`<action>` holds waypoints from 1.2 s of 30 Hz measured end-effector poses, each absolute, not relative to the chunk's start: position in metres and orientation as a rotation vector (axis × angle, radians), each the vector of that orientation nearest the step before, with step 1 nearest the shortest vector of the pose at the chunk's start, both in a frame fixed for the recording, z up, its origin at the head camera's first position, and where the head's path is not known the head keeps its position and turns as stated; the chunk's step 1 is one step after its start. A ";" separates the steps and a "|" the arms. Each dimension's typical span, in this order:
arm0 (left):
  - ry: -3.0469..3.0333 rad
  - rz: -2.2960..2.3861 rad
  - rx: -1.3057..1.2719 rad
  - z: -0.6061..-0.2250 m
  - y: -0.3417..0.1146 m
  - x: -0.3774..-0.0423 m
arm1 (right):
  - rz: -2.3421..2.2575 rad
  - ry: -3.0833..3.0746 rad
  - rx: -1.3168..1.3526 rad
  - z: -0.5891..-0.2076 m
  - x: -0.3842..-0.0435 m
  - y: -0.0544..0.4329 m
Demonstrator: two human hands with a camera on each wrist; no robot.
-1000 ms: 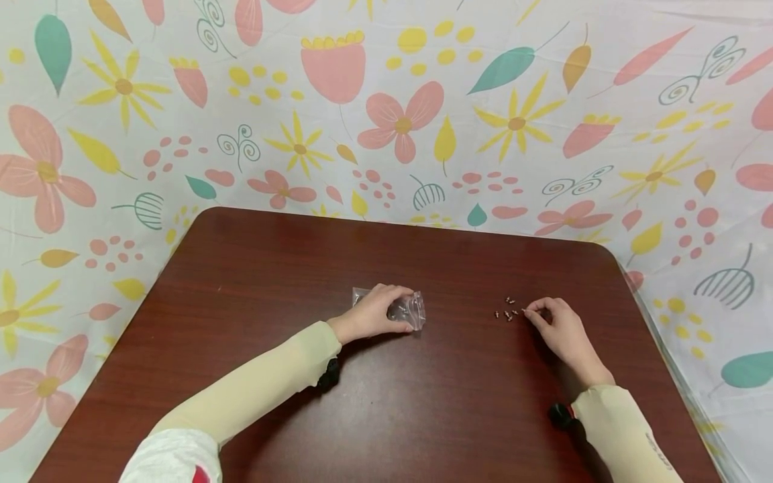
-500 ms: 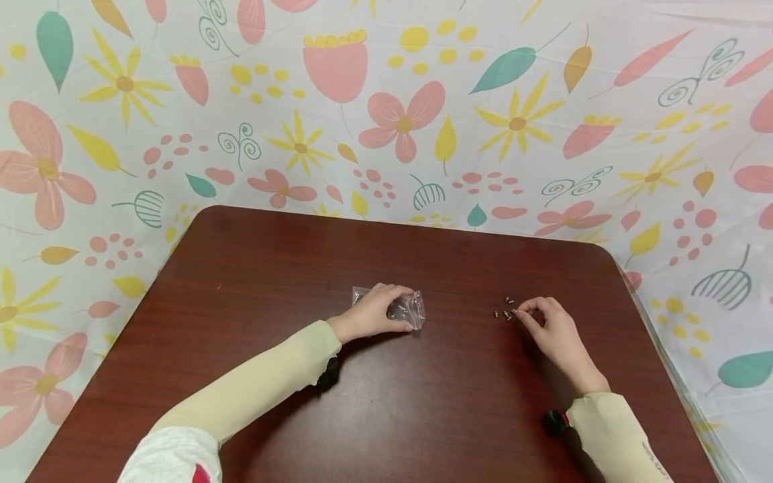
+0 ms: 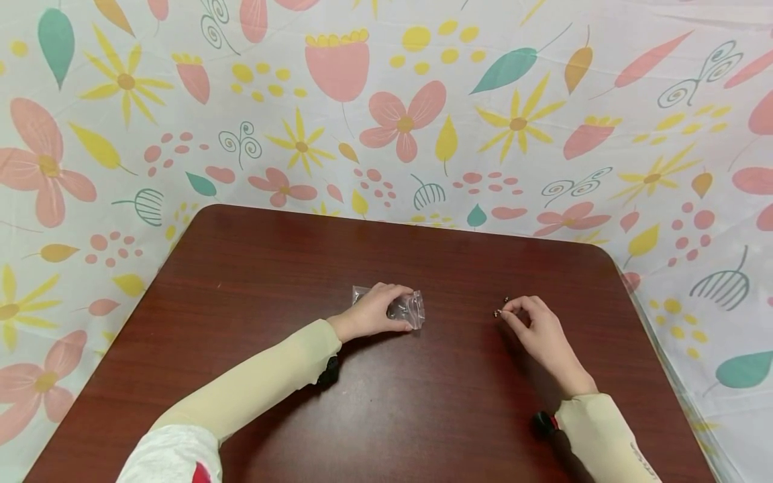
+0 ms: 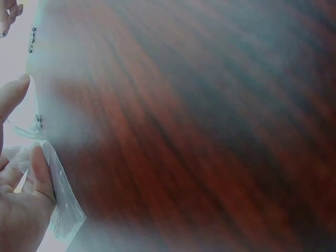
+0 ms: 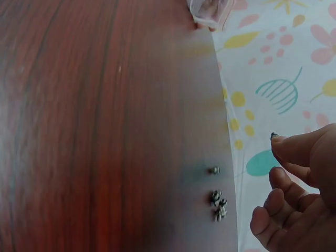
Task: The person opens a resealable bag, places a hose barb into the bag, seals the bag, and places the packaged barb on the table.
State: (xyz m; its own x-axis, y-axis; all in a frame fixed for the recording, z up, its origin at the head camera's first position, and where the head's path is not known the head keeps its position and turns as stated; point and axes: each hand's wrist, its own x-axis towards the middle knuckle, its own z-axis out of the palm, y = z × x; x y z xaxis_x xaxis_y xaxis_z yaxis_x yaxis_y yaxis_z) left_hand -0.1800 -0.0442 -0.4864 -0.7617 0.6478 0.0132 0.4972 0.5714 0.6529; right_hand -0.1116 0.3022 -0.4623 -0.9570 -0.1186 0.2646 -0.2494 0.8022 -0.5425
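Observation:
My left hand [image 3: 373, 312] holds a small clear zip bag [image 3: 415, 310] on the table, its thumb and fingers spread around the mouth end. Small dark pieces show inside the bag [image 4: 63, 199], too blurred to name in the left wrist view. Between thumb and forefinger my right hand [image 3: 542, 335] pinches a small screw [image 5: 273, 136], only its dark end visible. Several small metal screws [image 5: 219, 206] lie on the table close by that hand. One more screw [image 5: 214, 170] lies slightly apart from them. From the head view, the right fingertips cover part of this group.
The dark brown wooden table [image 3: 386, 416] has rounded far corners. Behind it and at its sides hangs a white cloth [image 3: 543, 40] printed with flowers and leaves.
My right hand has moved left, from the right side of the loose screws to over them, still pinching its screw. The left hand and the bag stay in place.

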 end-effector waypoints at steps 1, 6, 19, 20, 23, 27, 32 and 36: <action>2.576 0.964 0.955 -0.486 -0.044 -0.180 | 0.885 -2.774 0.290 -0.462 -0.111 0.300; 2.575 0.974 0.963 -0.486 -0.044 -0.180 | 0.919 -2.767 0.322 -0.460 -0.111 0.291; 2.582 0.975 0.967 -0.485 -0.044 -0.179 | 0.973 -2.779 0.352 -0.461 -0.111 0.271; 2.582 0.975 0.969 -0.485 -0.044 -0.179 | 0.977 -2.774 0.358 -0.461 -0.111 0.269; 2.582 0.976 0.973 -0.486 -0.044 -0.179 | 0.997 -2.770 0.366 -0.461 -0.112 0.263; 2.586 0.975 0.973 -0.487 -0.044 -0.180 | 1.021 -2.771 0.378 -0.460 -0.114 0.255; 2.590 0.972 0.974 -0.486 -0.044 -0.179 | 1.040 -2.753 0.413 -0.460 -0.115 0.245; 2.584 0.972 0.969 -0.484 -0.044 -0.178 | 1.044 -2.754 0.434 -0.461 -0.116 0.238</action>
